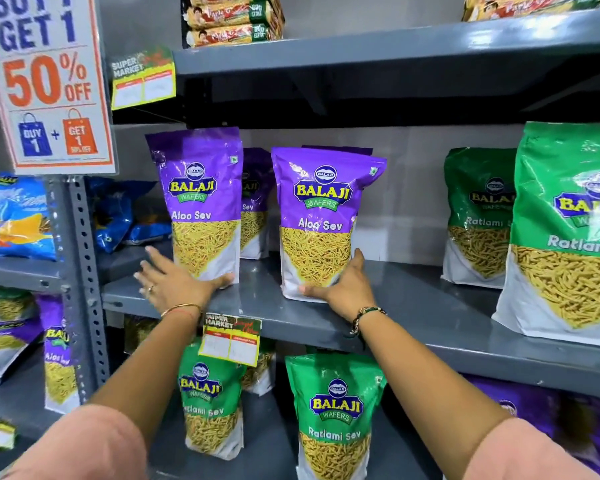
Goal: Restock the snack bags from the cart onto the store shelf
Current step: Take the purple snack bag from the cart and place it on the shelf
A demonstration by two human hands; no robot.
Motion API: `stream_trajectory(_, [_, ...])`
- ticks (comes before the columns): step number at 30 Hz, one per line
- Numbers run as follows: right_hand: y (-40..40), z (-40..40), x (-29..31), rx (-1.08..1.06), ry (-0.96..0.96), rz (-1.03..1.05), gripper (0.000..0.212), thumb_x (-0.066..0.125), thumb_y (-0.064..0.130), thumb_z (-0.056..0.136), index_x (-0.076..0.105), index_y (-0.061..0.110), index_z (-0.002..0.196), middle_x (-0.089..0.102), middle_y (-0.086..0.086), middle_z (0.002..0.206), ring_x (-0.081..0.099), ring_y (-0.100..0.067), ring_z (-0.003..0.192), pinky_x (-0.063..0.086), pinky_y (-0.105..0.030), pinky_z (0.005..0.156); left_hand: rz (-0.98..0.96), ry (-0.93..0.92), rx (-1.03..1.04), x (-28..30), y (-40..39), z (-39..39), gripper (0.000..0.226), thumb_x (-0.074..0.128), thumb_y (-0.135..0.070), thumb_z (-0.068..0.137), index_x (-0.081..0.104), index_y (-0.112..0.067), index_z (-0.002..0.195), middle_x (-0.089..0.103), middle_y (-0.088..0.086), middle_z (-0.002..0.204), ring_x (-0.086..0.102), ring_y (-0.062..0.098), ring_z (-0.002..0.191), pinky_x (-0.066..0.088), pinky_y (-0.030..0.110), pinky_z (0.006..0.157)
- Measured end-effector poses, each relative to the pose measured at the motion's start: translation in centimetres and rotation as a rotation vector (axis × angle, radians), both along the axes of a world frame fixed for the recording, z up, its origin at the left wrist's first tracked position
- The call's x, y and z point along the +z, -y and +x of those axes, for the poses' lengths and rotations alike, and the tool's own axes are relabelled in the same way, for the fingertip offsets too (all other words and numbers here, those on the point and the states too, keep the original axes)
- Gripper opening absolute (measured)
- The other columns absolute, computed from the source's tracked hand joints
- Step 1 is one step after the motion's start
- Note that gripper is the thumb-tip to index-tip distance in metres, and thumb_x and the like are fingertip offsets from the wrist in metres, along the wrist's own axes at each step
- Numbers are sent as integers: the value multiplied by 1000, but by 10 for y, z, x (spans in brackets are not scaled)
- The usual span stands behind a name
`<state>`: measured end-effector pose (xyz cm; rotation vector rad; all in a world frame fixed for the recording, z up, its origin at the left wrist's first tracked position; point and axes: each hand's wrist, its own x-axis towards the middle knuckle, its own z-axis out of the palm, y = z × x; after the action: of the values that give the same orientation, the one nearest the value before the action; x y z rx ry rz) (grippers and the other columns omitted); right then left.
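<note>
Two purple Aloo Sev bags stand upright on the grey middle shelf (413, 306). My left hand (177, 282) rests at the foot of the left purple bag (201, 202), thumb under its base and fingers spread beside its left edge. My right hand (343, 285) grips the lower right corner of the right purple bag (323, 220), thumb across the front and fingers behind the side. More purple bags (257, 202) stand behind these two. The cart is out of view.
Green Ratlami Sev bags (565, 233) stand at the right of the same shelf, with bare shelf between them and my right hand. More green bags (333, 410) fill the shelf below. A promo sign (49, 81) hangs upper left; blue snack bags (14, 216) lie beyond the upright.
</note>
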<state>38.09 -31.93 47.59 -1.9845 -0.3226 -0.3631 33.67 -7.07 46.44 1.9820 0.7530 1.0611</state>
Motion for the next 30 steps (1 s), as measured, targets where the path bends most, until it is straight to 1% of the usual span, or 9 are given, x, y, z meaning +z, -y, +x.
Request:
stream_trajectory(2, [-7, 2, -4, -60, 20, -13, 122, 93, 40, 42, 23, 9, 137, 52, -12, 135, 49, -31, 125, 43, -43, 105, 31, -125, -41, -2, -22, 5, 154, 81, -66, 32, -9, -14, 146, 21, 25, 153, 17, 39, 143, 11, 56, 118])
stream_trajectory(4, [-8, 3, -5, -115, 38, -28, 103, 93, 33, 46, 34, 9, 127, 55, -14, 128, 54, -33, 118, 47, -41, 98, 74, -180, -84, -3, -33, 10, 149, 79, -70, 33, -5, -20, 146, 37, 25, 146, 32, 39, 137, 12, 56, 117])
stream_trajectory(7, [-5, 6, -7, -136, 44, -73, 88, 92, 26, 52, 38, 9, 119, 58, -15, 123, 57, -34, 112, 49, -40, 92, 106, -180, -119, -7, -36, 16, 134, 74, -74, 35, 11, -23, 142, 51, 16, 139, 46, 35, 129, 20, 53, 114])
stream_trajectory(11, [-5, 6, -6, -130, 50, -66, 85, 91, 23, 54, 39, 9, 120, 57, -14, 124, 56, -33, 112, 47, -35, 89, 128, -135, -121, -12, -38, 17, 111, 72, -74, 39, 29, -24, 128, 57, 7, 133, 53, 30, 122, 30, 48, 105])
stream_trajectory(19, [-3, 7, -5, -136, 35, -74, 82, 89, 22, 59, 39, 10, 123, 56, -14, 127, 54, -31, 116, 42, -29, 86, 145, -142, -109, -13, -38, 17, 112, 72, -75, 39, 28, -24, 129, 58, 9, 131, 54, 32, 119, 31, 47, 101])
stream_trajectory(22, [-2, 4, -4, -118, 22, -70, 90, 89, 23, 59, 36, 10, 130, 55, -13, 132, 53, -31, 120, 43, -30, 93, 144, -153, -115, -12, -37, 15, 129, 67, -82, 32, 20, -23, 137, 53, 11, 137, 49, 31, 126, 27, 50, 106])
stream_trajectory(25, [7, -6, -2, -100, 16, 2, 119, 90, 30, 58, 15, 9, 147, 39, -13, 150, 41, -29, 135, 35, -33, 109, 152, -67, -82, -11, -20, 6, 138, 71, -75, 41, 5, -15, 146, 19, 12, 157, 14, 26, 146, 12, 58, 116])
stream_trajectory(28, [34, -26, 0, -136, 156, 46, 111, 84, 33, 66, 14, 12, 149, 26, -5, 157, 31, -20, 141, 24, -18, 107, 228, 153, -68, -9, 27, -10, 124, 69, -69, 56, 8, -11, 146, 10, 11, 159, 6, 27, 147, 10, 59, 116])
stream_trajectory(30, [65, -41, 1, -179, 275, 45, 102, 80, 36, 71, 18, 16, 149, 27, -1, 157, 27, -16, 143, 20, -17, 110, 296, 264, -128, -5, 75, -15, 110, 61, -66, 65, 11, -11, 146, 12, 12, 159, 8, 28, 147, 12, 56, 116])
